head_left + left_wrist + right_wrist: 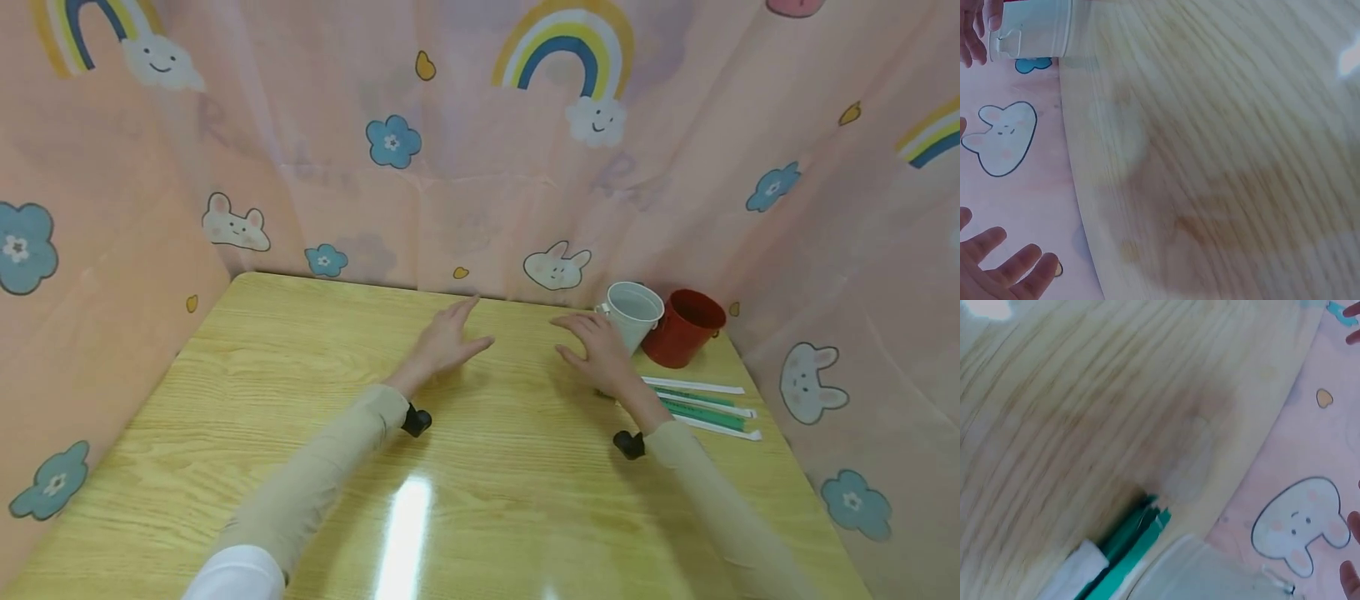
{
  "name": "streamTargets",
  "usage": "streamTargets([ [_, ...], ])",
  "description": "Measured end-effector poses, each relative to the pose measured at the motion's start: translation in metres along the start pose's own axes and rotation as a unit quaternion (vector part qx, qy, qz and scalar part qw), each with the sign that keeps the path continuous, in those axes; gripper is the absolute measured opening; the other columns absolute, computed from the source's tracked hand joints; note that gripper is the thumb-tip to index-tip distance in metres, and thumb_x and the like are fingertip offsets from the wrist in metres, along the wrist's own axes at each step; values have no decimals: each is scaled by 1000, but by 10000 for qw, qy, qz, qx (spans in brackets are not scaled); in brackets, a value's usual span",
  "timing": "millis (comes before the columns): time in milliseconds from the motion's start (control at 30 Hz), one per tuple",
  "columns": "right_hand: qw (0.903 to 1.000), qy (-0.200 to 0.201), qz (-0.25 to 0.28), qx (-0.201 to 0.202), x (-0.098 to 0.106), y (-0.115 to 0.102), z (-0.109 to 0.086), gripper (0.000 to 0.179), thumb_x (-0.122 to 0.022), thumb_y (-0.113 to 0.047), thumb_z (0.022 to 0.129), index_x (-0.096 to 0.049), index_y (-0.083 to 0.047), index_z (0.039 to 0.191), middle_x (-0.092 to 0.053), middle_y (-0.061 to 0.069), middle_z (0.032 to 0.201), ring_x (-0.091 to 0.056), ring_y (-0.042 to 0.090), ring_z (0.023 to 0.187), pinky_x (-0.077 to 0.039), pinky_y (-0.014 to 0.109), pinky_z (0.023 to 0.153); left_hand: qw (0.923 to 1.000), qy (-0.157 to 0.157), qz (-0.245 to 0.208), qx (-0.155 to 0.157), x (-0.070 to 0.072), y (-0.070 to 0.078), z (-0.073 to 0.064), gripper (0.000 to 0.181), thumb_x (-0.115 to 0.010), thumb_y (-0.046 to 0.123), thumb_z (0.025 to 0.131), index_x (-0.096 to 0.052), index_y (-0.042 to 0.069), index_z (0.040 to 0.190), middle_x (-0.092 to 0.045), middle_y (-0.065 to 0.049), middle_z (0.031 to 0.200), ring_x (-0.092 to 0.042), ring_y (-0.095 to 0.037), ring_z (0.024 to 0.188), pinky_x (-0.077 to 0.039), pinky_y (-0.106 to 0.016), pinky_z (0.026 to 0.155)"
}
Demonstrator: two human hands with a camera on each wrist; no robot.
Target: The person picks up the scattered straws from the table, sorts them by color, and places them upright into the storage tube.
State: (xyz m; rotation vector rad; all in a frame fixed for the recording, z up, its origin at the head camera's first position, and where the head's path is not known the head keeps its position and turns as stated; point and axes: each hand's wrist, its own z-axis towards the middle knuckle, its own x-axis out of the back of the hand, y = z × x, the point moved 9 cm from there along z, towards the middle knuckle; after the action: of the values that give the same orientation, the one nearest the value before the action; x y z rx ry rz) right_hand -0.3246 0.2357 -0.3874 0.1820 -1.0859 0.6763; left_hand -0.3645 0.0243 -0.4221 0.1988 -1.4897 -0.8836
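My left hand [442,340] hovers over the far middle of the table, fingers spread and thumb apart, holding nothing. To its right my right hand [600,350] is also held with fingers loosely extended and nothing in its grasp. It overlaps the left side of a white bucket [636,307] in the head view. Beside that bucket stands a red bucket [678,333]. Nearer than the buckets, just right of my right wrist, lie several slim white and green straw-like sticks [705,412] in wrappers. Their green ends [1135,547] show close to the white bucket in the right wrist view.
The wood-grain table [300,367] has a rounded far left corner. A pink curtain [450,200] printed with rainbows, rabbits and flowers hangs along its back and sides. Light glares off the tabletop near the front.
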Motion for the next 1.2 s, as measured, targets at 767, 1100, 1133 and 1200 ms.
streamTargets([
  [767, 9944, 516, 500, -779, 43, 43, -42, 45, -79, -7, 76, -63, -11, 118, -68, 11, 110, -58, 26, 97, -44, 50, 84, 9862, 339, -1598, 280, -39, 38, 29, 66, -64, 38, 89, -40, 14, 145, -46, -13, 143, -56, -33, 116, -50, -42, 94],
  [1100, 9910, 642, 440, -1087, 52, 56, -66, 48, -81, -6, 74, -64, -11, 119, -67, 9, 107, -52, 19, 95, -47, 30, 80, 9810, -69, -1938, -28, -65, 60, 41, 70, -66, 34, 89, -35, 12, 149, -37, -9, 153, -33, -27, 142, -29, -44, 116],
  [1133, 9906, 662, 439, -1116, 53, 59, -68, 49, -81, -4, 74, -64, -10, 119, -67, 9, 107, -50, 19, 96, -45, 28, 81, 9792, -66, -2028, -45, -66, 62, 42, 70, -66, 32, 89, -34, 12, 149, -37, -10, 153, -33, -28, 142, -30, -45, 116],
  [1200, 9893, 712, 479, -1183, 56, 65, -73, 50, -81, -2, 73, -64, -9, 119, -67, 10, 108, -48, 19, 99, -43, 26, 84, 9750, -52, -2218, -82, -69, 66, 47, 70, -66, 31, 90, -34, 11, 149, -37, -11, 153, -35, -28, 141, -31, -45, 115],
])
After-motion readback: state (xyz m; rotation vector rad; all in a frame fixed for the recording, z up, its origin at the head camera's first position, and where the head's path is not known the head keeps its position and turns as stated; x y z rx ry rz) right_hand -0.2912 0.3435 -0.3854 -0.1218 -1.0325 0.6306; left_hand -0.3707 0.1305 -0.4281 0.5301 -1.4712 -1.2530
